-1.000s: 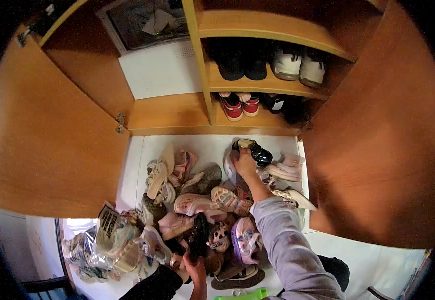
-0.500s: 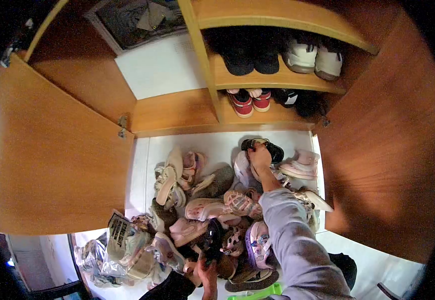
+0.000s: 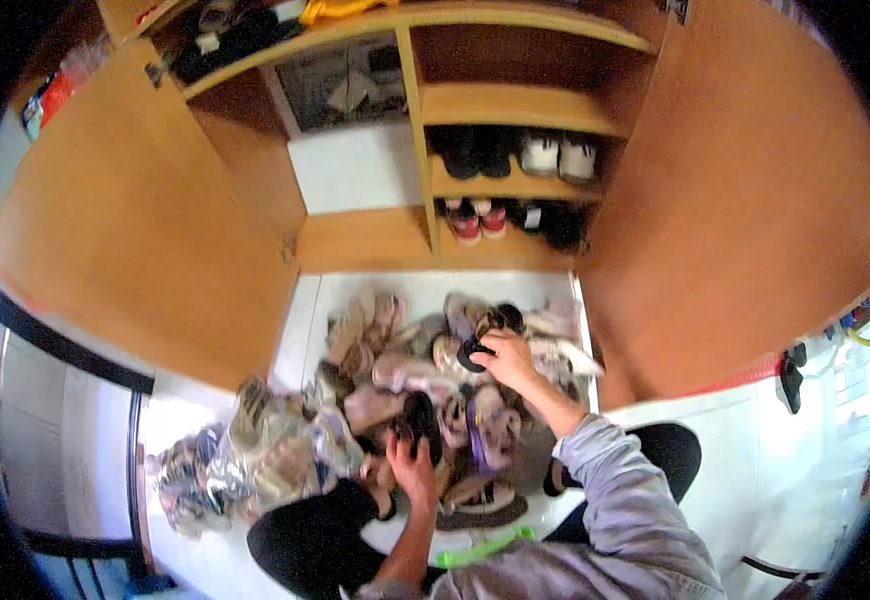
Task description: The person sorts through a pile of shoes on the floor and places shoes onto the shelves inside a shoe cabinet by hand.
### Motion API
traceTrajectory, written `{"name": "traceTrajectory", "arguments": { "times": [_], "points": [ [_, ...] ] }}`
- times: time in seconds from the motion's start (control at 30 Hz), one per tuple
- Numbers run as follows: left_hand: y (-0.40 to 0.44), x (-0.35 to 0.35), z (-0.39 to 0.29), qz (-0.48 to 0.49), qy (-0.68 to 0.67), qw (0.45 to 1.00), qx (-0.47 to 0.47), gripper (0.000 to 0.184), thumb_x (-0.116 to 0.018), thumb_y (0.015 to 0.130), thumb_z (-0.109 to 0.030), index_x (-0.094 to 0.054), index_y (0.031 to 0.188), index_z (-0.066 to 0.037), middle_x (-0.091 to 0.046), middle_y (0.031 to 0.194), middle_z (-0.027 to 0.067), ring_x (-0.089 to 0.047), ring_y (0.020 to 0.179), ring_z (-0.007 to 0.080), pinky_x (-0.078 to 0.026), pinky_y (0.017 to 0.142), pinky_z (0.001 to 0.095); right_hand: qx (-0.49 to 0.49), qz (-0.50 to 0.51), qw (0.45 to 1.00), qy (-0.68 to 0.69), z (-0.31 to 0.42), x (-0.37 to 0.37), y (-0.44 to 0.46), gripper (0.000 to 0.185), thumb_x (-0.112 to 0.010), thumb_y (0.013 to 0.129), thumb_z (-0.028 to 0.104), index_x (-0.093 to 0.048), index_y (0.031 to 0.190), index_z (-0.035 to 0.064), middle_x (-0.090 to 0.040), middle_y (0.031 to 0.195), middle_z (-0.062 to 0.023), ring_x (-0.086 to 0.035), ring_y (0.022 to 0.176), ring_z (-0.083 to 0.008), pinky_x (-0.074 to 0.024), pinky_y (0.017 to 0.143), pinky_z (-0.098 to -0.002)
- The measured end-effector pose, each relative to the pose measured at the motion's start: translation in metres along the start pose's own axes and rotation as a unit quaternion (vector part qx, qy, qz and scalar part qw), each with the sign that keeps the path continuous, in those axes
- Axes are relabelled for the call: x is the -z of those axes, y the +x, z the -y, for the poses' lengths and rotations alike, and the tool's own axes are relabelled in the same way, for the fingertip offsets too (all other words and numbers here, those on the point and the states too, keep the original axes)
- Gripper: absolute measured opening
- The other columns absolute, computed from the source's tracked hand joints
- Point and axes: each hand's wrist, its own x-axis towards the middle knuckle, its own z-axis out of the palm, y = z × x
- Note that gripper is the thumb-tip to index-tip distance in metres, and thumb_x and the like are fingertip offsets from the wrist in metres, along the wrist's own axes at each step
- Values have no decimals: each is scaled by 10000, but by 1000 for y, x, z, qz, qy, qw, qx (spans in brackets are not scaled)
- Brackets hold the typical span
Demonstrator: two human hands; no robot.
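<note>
My right hand (image 3: 503, 354) is closed on a black shoe (image 3: 474, 352), raised over the upper right of a shoe pile. Another black shoe (image 3: 508, 319) lies just behind it. Low in the pile's middle, my left hand (image 3: 410, 462) has its fingers on a dark shoe (image 3: 418, 415); its fingertips are blurred. Around the hands lie pink shoes (image 3: 372, 408), a purple-edged shoe (image 3: 495, 430) and a dark-soled sandal (image 3: 482, 503).
Ahead stands an open wooden cabinet (image 3: 363, 240) with white sneakers (image 3: 558, 158) and red shoes (image 3: 478, 224) on shelves. Its doors (image 3: 125, 220) swing out at both sides. Bagged shoes (image 3: 265, 445) lie at left, a green object (image 3: 485, 548) near my legs.
My right hand has lifted a black shoe and drawn it toward me from the back of the pile. The view has shifted, showing more of the cabinet top and my legs.
</note>
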Motion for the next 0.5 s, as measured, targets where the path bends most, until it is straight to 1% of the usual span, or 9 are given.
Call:
{"name": "traceTrajectory", "arguments": {
  "times": [0.07,0.13,0.17,0.2,0.3,0.33,0.4,0.47,0.5],
  "points": [
    [-13,3,-25,10,-91,996,15,272,-595,807,-103,-542,1042,23,-351,1308,163,-431,1136,312,-373,918,342,68,32,997,-28,25,19,-48,216,-662,701,217,-620,857,74,-601,906,-54,-547,894,-269,-456,739,-377],
    [-27,2,-23,5,12,996,-83,256,-598,813,-94,-550,1035,22,-408,1262,179,-465,1107,317,-387,908,334,94,28,995,-7,35,21,-98,196,-642,717,152,-620,894,70,-599,991,-47,-541,942,-257,-452,772,-366],
    [-34,-2,-14,10,56,989,-140,244,-604,809,-97,-553,1017,19,-457,1204,182,-489,1063,327,-410,875,352,64,50,997,13,37,17,-124,212,-605,721,80,-614,933,71,-582,1069,-57,-556,931,-274,-461,771,-374],
    [-40,-6,0,16,98,975,-198,233,-610,805,-100,-556,999,16,-506,1146,184,-513,1019,336,-432,843,370,44,68,997,15,36,9,-149,209,-597,716,62,-612,925,70,-577,1048,-62,-559,917,-279,-463,756,-378],
    [-64,-15,53,218,235,931,-176,231,-625,771,-179,-576,928,-17,-574,1028,152,-536,898,347,-454,715,451,-2,147,989,-16,25,-27,-212,268,-540,697,-13,-568,949,72,-546,1024,-85,-574,856,-314,-468,699,-417],
    [-66,-17,69,324,337,872,-145,236,-615,767,-203,-584,926,-33,-577,1020,146,-541,904,336,-459,739,442,-39,211,974,-66,45,-16,-213,294,-539,706,8,-526,992,77,-526,1042,-108,-578,827,-339,-469,672,-438],
    [-77,-12,80,250,380,826,-333,227,-601,765,-179,-597,955,-54,-585,972,142,-541,915,323,-468,744,430,-40,195,976,-94,44,-28,-216,341,-540,710,26,-488,1042,85,-507,1111,-139,-587,791,-360,-479,642,-451],
    [-68,-12,66,331,422,811,-235,252,-581,771,-165,-605,1005,-76,-595,938,134,-558,885,324,-471,748,426,-26,213,966,-142,40,-38,-215,332,-542,714,37,-489,1038,84,-496,1154,-173,-599,763,-360,-489,620,-452],
    [-67,-9,59,327,413,820,-222,275,-582,771,-166,-610,1034,-93,-608,899,123,-579,816,316,-475,727,421,-16,205,963,-173,39,-43,-216,339,-552,705,45,-490,1035,85,-479,1196,-181,-611,744,-345,-494,604,-449]
  ]
}}
